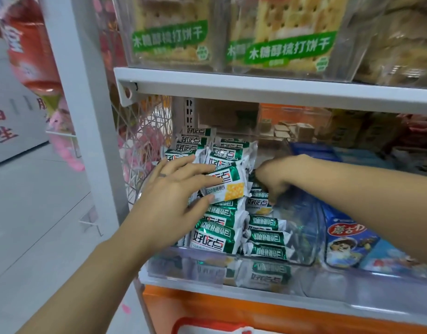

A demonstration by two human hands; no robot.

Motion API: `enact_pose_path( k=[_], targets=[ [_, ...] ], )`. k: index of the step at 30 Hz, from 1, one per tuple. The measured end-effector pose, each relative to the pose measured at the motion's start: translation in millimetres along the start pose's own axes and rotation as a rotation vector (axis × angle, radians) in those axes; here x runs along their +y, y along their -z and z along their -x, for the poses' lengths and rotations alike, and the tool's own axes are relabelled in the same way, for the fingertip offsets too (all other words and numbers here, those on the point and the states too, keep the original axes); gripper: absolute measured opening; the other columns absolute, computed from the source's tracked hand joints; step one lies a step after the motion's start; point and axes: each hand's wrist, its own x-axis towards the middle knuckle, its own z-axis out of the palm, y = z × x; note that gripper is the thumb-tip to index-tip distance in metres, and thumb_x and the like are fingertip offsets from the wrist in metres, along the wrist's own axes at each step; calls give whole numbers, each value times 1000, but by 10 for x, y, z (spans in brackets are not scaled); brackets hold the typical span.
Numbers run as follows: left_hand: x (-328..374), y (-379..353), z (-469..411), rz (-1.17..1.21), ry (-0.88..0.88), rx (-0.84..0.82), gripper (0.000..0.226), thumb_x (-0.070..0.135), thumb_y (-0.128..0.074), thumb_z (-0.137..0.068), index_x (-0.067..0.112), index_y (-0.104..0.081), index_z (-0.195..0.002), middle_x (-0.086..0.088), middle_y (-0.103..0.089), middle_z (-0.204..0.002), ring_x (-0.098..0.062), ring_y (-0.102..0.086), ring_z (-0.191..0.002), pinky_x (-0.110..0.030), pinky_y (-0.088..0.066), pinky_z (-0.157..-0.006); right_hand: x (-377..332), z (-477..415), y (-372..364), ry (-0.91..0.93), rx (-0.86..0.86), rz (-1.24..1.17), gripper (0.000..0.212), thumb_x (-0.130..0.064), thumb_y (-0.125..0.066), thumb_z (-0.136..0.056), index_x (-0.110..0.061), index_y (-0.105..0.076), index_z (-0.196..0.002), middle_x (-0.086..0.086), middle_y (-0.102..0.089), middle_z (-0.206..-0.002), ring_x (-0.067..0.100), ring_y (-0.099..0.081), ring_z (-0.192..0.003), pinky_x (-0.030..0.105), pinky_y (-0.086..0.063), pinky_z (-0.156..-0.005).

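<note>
A clear plastic bin [306, 259] on a white shop shelf holds several green-and-white snack packets [214, 237] in rows. My left hand [174, 196] lies over the left row, its fingers stretched across one tilted packet [228, 189] and its thumb under that packet's lower edge. My right hand [277, 177] reaches down into the right side of the bin with its fingers curled among the packets [258, 203] there; what it holds is hidden by the hand.
Cracker packs with green labels [289, 47] fill the shelf above. Blue snack packs [347, 239] lie in the bin to the right. A white shelf post [87, 131] and a wire rack [145, 145] stand at the left, with floor beyond. An orange panel [231, 307] is below.
</note>
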Motion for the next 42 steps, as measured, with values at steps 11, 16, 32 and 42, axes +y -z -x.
enact_pose_path(
  k=[11, 16, 32, 42],
  targets=[
    [215, 92, 28, -120, 37, -75, 35, 40, -54, -93, 36, -57, -128, 14, -46, -143, -20, -25, -142, -56, -9, -116, 188, 786, 95, 37, 400, -95, 42, -46, -54, -80, -12, -42, -60, 3, -36, -55, 22, -34, -52, 28, -26, -51],
    [479, 133, 65, -248, 118, -202, 44, 46, -48, -95, 42, -42, -139, 11, -19, -158, -19, -1, -148, -52, 5, -117, 170, 1301, -59, -13, 636, -59, 46, -58, -50, -73, -13, -61, -71, 4, -60, -87, 26, -49, -85, 35, -35, -72],
    [1761, 21, 766, 988, 351, -181, 16, 10, -66, -86, 23, -59, -94, 7, -67, -91, -9, -65, -76, -20, -51, -71, -185, 2575, -1497, 223, 757, -1436, 15, -10, -75, -76, -17, -65, -84, -8, -70, -72, 0, -64, -68, 12, -49, -66],
    [1792, -291, 880, 954, 362, -64, 28, 12, -72, -80, 35, -58, -88, 15, -51, -69, -8, -52, -72, -21, -44, -71, -155, 2648, -1728, 220, 741, -1651, 16, 1, -64, -83, -12, -59, -74, -6, -73, -72, 1, -68, -72, 8, -46, -67]
  ],
)
